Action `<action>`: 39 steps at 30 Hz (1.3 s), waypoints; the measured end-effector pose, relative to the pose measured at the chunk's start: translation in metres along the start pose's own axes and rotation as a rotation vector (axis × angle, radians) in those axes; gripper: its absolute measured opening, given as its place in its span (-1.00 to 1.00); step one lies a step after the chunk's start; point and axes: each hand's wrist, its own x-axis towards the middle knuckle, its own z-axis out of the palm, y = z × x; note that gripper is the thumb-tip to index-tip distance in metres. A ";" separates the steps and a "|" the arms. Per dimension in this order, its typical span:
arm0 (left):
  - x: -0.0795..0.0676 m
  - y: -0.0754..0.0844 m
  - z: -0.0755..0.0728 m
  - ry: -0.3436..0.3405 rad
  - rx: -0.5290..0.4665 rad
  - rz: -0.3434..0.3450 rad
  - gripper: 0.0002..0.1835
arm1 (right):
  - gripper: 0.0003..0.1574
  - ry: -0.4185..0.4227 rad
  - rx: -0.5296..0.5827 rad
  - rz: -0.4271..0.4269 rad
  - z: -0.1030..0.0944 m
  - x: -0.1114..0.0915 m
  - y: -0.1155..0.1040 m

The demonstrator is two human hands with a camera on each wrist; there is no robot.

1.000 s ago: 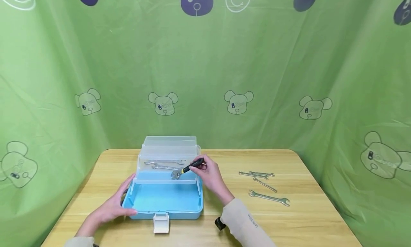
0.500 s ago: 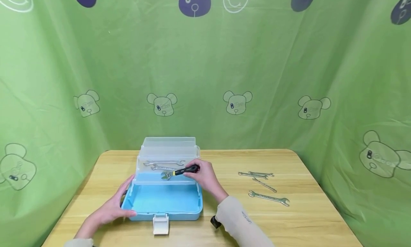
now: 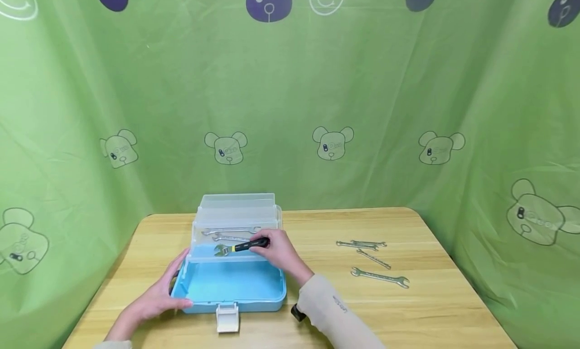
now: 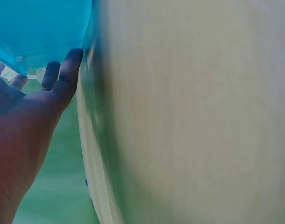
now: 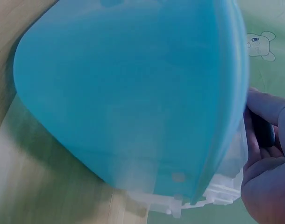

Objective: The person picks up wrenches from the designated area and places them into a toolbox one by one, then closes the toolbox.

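My right hand pinches the black handle of an adjustable wrench over the front tray of a light blue toolbox. The wrench's metal head points left. Two open-end wrenches lie in the clear tray behind it. In the right wrist view, the box's side fills much of the picture, and only the dark handle end shows in my fingers. My left hand spans the box's left side, thumb at the front corner. The left wrist view shows extended fingers touching the box.
Several loose wrenches lie on the wooden table to the right of the box. The white latch hangs down at the box front. A green curtain encloses the table behind and at both sides.
My right hand has carried the adjustable wrench left and slightly toward me over the tray, turning it closer to level. The left hand has stayed against the box.
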 end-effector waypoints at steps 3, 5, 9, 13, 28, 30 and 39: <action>0.000 0.000 0.000 0.002 0.001 -0.001 0.43 | -0.72 -0.015 -0.020 -0.007 0.003 0.002 -0.001; 0.000 0.000 0.000 0.003 0.001 0.005 0.43 | -0.73 -0.022 -0.029 -0.005 0.006 0.003 0.000; 0.001 -0.002 0.000 0.001 0.001 0.011 0.43 | -0.73 -0.022 -0.075 -0.021 0.012 0.006 0.001; 0.001 -0.001 -0.001 -0.001 -0.008 -0.010 0.43 | -0.73 -0.025 -0.138 -0.035 0.014 0.006 -0.003; 0.000 0.002 0.000 0.001 -0.006 -0.023 0.44 | -0.72 -0.027 -0.199 -0.033 0.017 0.007 -0.010; 0.000 0.002 0.000 0.002 -0.004 -0.025 0.43 | -0.72 -0.029 -0.202 -0.048 0.016 0.008 -0.009; -0.001 0.003 0.000 0.005 -0.008 -0.027 0.44 | -0.64 -0.078 -0.150 -0.052 0.014 0.008 -0.009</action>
